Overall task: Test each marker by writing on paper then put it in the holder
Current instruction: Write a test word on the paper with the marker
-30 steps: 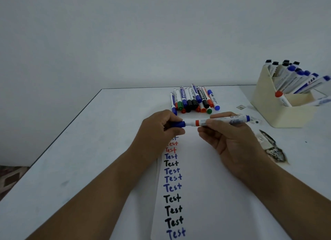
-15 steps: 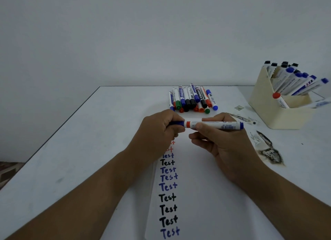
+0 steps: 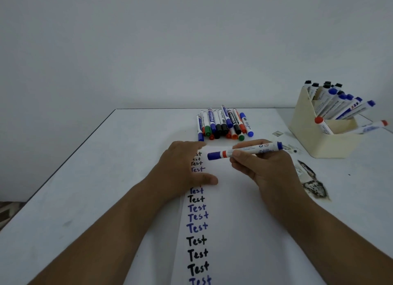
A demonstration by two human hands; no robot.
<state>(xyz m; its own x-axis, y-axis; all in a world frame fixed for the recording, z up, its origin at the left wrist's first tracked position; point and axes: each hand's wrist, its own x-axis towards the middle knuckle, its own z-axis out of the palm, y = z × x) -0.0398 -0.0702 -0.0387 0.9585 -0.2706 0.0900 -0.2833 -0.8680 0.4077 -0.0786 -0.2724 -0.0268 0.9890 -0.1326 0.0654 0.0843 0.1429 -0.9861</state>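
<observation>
- Head view is showing a white sheet of paper (image 3: 234, 210) lying on a pale grey desk (image 3: 110, 168), and every place below is being given relative to that sheet.
- Running down the sheet's left part, a column of the handwritten word "Test" (image 3: 196, 240) is showing in black, blue and red ink.
- At the sheet's far end, the right hand (image 3: 263, 168) is holding a white cylindrical marker with a blue cap and an orange band (image 3: 244, 151); its grip is closed around the barrel, thumb and fingers curled about it.
- That marker is lying nearly level above the sheet's far end, capped end pointing left, blue rear end pointing right.
- On the sheet's left edge, the left hand (image 3: 182, 168) is resting flat with fingers straight and spread; its grip is wide and holding nothing, and it is covering part of the written column.
- Just beyond the sheet's far end, a loose pile of capped markers with blue, black, green and orange-red caps (image 3: 223, 123) is lying on the desk.
- Well to the right of the sheet's far end, a cream-coloured box-shaped holder (image 3: 308, 136) is standing on the desk, with black-, blue- and red-ended markers leaning in it (image 3: 340, 102).
- Just right of the sheet, a dark, worn patch on the desk surface (image 3: 312, 185) is showing.
</observation>
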